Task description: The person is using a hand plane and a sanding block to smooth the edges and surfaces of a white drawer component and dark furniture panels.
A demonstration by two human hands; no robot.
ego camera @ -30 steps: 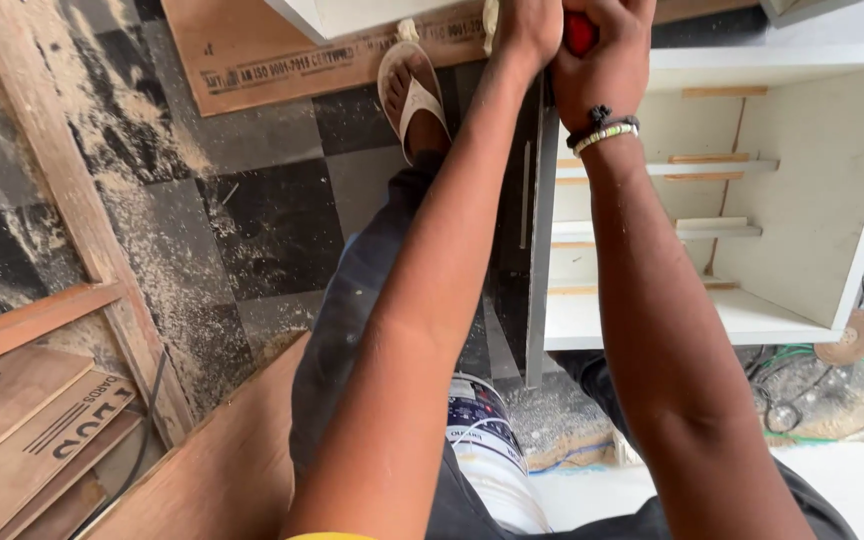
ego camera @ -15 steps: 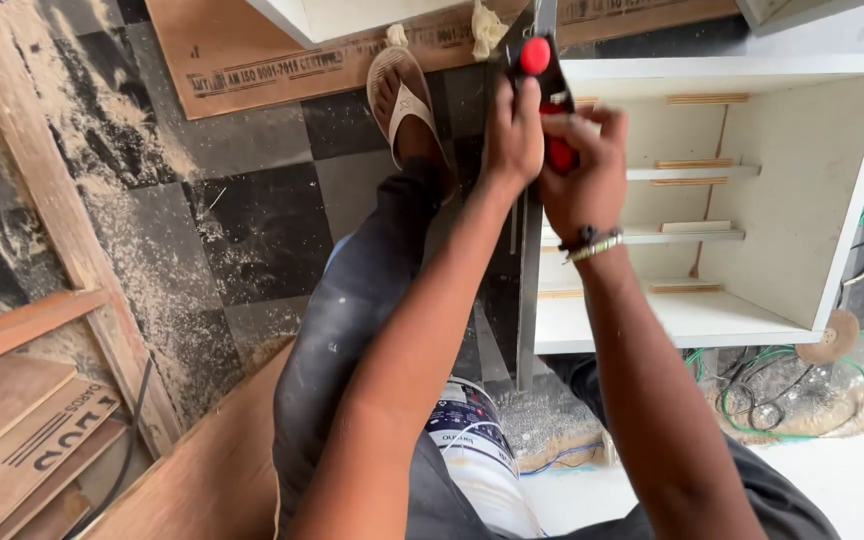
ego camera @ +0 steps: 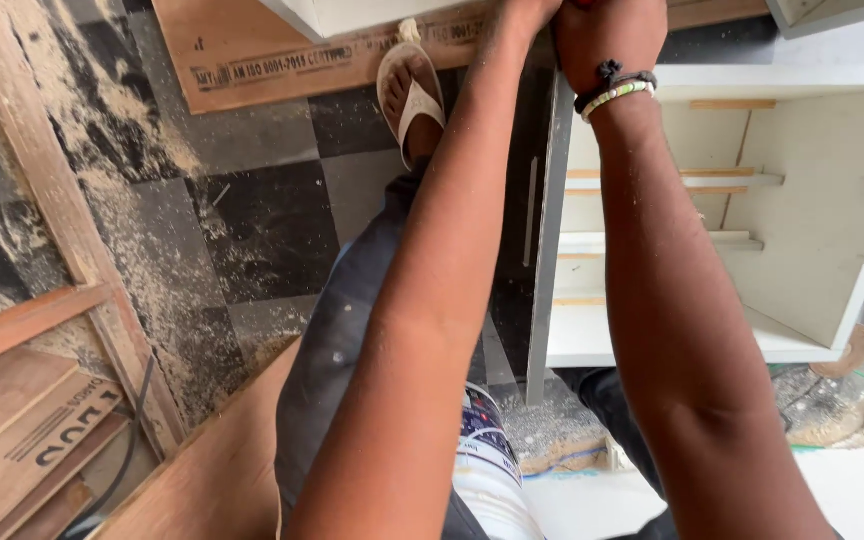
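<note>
Evidently worked at the upper end of the grey panel [ego camera: 550, 230], which stood on edge against the open white cabinet [ego camera: 812, 220], just beyond the knees. Pressed left hand [ego camera: 527, 12] and right hand [ego camera: 607, 35] close together there, fingers cut off by the frame's top, so could not tell whether gripping or spread. Judged mid-step on that edge; called next for a steady, two-handed hold. Wore a bracelet [ego camera: 614, 92] on the right wrist; rested a sandalled foot [ego camera: 412, 90] on the dusty tiled floor [ego camera: 252, 220]. Compared with half a second earlier: lifted both hands higher, with the red-and-black tool no longer showing.
</note>
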